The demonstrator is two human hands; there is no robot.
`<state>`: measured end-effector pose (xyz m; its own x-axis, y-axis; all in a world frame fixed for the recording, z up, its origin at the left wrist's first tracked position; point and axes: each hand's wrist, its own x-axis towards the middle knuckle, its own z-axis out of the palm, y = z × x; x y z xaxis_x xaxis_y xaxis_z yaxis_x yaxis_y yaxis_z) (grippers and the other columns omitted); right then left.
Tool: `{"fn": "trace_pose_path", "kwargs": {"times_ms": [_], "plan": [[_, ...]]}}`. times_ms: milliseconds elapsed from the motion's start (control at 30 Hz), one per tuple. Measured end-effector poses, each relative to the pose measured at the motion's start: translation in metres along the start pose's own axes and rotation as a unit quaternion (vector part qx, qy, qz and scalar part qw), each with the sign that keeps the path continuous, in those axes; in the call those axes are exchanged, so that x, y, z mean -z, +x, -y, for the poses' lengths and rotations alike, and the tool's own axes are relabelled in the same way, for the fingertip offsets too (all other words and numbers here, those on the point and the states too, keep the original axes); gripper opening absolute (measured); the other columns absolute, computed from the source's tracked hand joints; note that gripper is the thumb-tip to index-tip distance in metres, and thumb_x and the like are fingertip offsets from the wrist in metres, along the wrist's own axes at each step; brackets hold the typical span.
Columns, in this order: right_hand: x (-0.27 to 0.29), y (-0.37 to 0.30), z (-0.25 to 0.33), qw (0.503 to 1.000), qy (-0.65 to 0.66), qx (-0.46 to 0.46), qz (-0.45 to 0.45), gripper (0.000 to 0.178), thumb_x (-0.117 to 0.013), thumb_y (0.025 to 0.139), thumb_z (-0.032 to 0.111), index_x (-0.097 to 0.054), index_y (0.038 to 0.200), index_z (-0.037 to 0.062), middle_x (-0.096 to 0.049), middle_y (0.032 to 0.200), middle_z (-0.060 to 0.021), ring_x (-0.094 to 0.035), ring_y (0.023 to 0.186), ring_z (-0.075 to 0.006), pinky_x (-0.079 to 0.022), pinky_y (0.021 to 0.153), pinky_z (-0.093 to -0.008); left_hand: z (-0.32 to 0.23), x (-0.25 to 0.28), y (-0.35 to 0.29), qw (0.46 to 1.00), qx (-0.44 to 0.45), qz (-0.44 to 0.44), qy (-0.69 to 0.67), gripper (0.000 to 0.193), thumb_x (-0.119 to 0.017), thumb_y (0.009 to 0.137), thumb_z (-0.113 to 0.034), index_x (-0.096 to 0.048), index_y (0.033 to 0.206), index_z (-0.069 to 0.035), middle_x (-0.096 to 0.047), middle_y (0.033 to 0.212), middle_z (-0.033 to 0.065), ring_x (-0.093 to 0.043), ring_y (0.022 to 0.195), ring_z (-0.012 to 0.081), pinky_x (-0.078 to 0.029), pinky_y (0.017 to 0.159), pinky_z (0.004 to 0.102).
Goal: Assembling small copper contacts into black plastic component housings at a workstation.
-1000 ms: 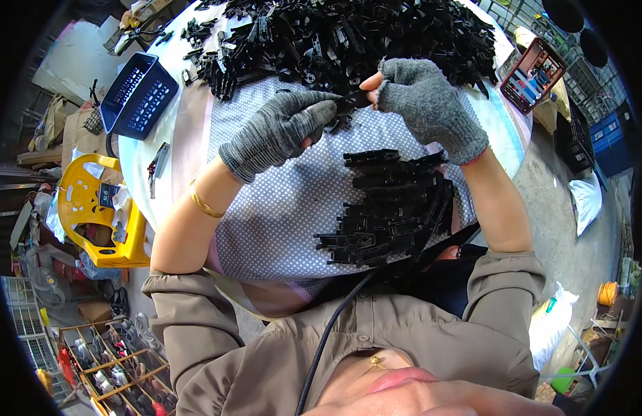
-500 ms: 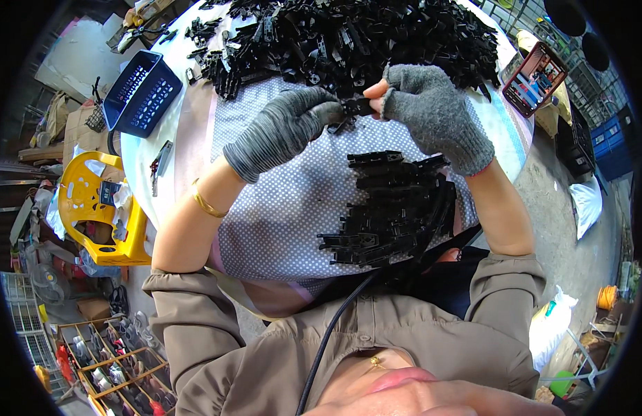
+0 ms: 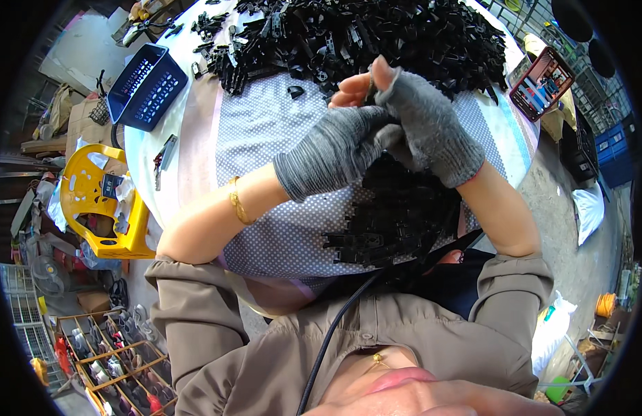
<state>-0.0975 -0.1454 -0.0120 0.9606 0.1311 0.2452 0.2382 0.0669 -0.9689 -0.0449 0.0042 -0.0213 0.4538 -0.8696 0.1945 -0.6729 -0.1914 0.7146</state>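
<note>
Left hand (image 3: 337,149) has shifted rightward, its grip hidden.

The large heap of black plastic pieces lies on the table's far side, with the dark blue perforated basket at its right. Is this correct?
"Right" is wrong: in the head view, the dark blue perforated basket is left of the large heap of black plastic pieces.

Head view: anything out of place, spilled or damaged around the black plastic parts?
One small dark plastic piece lies alone on the white-dotted grey cloth, just short of the loose black plastic heap; mildly odd, since most others are grouped. No spill shows; damage unclear.
</note>
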Motion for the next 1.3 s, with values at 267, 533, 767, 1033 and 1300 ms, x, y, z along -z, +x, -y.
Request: {"fn": "trace_pose_path", "kwargs": {"times_ms": [267, 533, 767, 1033, 1300], "plan": [[0.026, 0.013, -0.008, 0.997, 0.068, -0.046, 0.010, 0.072, -0.031, 0.084, 0.062, -0.057, 0.102, -0.0021, -0.062, 0.091, -0.0121, -0.060, 0.082, -0.0191, -0.048, 0.078, -0.0294, -0.022, 0.004, -0.015, 0.993, -0.030, 0.064, 0.098, 0.033, -0.056, 0.083, -0.032, -0.058, 0.106, -0.008, -0.057, 0.088, 0.0173, -0.059, 0.075, 0.0298, -0.049, 0.065, 0.0384], [0.007, 0.013, -0.028, 0.810, -0.576, 0.111, 0.018, 0.048, -0.067, 0.071, 0.041, -0.060, 0.108, 0.0107, -0.056, 0.087, -0.0070, -0.056, 0.082, -0.0203, -0.048, 0.072, -0.0293, 0.074, 0.121, 0.011, 0.942, 0.129, -0.237, 0.200, 0.050, -0.047, 0.085, -0.050, -0.060, 0.105, -0.006, -0.063, 0.096, 0.0145, -0.061, 0.089, 0.0215, -0.048, 0.075, 0.0293], [0.005, 0.015, -0.034, 0.812, -0.574, 0.102, 0.008, 0.044, -0.067, 0.072, 0.039, -0.059, 0.101, 0.0063, -0.055, 0.081, -0.0079, -0.056, 0.078, -0.0215, -0.048, 0.069, -0.0319, 0.234, 0.202, 0.017, 0.896, 0.331, -0.224, 0.195, 0.070, -0.039, 0.080, -0.064, -0.044, 0.126, -0.011, -0.048, 0.123, 0.0179, -0.044, 0.115, 0.0303, -0.032, 0.097, 0.0346], [0.011, 0.011, -0.020, 0.789, -0.614, -0.037, -0.009, 0.034, -0.064, 0.076, 0.034, -0.058, 0.087, 0.0027, -0.056, 0.082, -0.0107, -0.057, 0.078, -0.0242, -0.046, 0.070, -0.0352, 0.183, 0.143, 0.033, 0.883, 0.329, -0.274, 0.191, 0.061, -0.041, 0.083, -0.057, -0.054, 0.116, -0.007, -0.059, 0.109, 0.0132, -0.054, 0.102, 0.0248, -0.037, 0.090, 0.0294], [0.024, 0.005, -0.022, 0.790, -0.612, -0.017, -0.028, 0.027, -0.056, 0.081, 0.026, -0.060, 0.092, 0.0026, -0.055, 0.079, -0.0128, -0.055, 0.077, -0.0268, -0.045, 0.070, -0.0376, 0.135, 0.073, 0.046, 0.858, 0.300, -0.371, 0.192, 0.066, -0.033, 0.085, -0.054, -0.051, 0.113, 0.003, -0.055, 0.107, 0.0264, -0.052, 0.102, 0.0364, -0.038, 0.089, 0.0380]]}}
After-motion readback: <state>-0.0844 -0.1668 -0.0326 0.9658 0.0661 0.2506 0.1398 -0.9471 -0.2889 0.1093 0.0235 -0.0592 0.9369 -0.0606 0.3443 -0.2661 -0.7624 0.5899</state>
